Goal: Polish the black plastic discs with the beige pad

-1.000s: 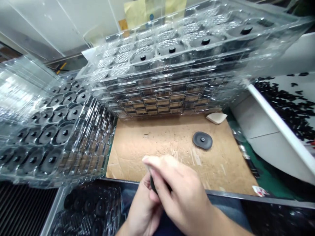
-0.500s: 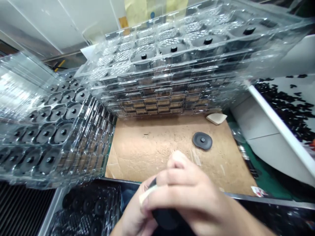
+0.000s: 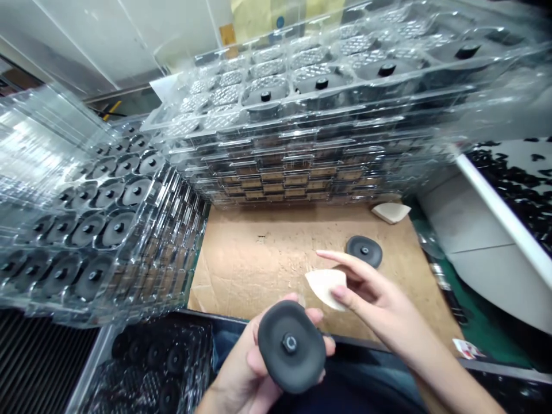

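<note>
My left hand [image 3: 246, 363] grips a dark grey rounded disc [image 3: 297, 359] by its edges, close to me. The disc has a short round stem in its middle, and that face is turned up. To its right, my right hand [image 3: 383, 307] pinches a cream-coloured, pointed pad [image 3: 324, 285] between thumb and fingers, apart from the disc. The pad looks like a sponge wedge. Just beyond my right hand, another dark grey disc [image 3: 361, 246] lies stem up on the cardboard [image 3: 245, 253]. A second cream wedge [image 3: 390, 212] lies at the cardboard's far right corner.
Stacked clear plastic trays [image 3: 297, 138] stand behind the cardboard. More stacked trays [image 3: 168, 230] at left hold discs. A tray with dark parts [image 3: 150, 368] sits low at front left. A white-walled bin [image 3: 487, 195] with many small black pieces stands at right.
My hands have come apart: the right moved right with the wedge, while the left now shows the disc's stem face. The view has shifted slightly.
</note>
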The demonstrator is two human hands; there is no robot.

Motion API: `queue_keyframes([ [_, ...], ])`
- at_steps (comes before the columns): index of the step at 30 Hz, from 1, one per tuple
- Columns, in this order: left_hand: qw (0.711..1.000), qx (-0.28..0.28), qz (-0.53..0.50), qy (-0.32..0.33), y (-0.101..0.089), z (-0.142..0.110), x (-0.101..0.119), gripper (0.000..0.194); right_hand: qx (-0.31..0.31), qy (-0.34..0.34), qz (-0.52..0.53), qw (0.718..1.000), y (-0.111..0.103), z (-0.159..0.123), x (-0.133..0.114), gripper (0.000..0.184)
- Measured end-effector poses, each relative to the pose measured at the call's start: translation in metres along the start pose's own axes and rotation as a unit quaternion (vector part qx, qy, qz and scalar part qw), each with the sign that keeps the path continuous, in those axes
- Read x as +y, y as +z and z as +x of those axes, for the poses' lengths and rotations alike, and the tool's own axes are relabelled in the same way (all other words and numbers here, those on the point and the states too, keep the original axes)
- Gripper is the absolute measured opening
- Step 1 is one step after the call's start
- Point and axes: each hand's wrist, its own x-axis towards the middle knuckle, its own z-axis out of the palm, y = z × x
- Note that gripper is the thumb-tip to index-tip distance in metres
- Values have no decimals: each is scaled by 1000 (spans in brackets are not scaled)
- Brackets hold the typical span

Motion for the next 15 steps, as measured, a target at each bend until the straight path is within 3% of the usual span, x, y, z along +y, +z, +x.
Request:
queue_keyframes([
  [3, 998, -63, -19, 1, -11, 2, 4, 53, -5, 45, -21, 999, 17, -7, 41, 32],
  [5, 997, -75, -24, -5, -17, 3, 5, 54, 14, 51, -54, 997, 26, -14, 57, 29],
  [11, 998, -47, -27, -10, -24, 4, 2, 47, 52, 70, -138, 987, 39, -36, 65, 36],
  [15, 998, -46, -41, -3, -26, 3, 0, 49, 72, 58, -181, 979, 40, -33, 71, 33],
])
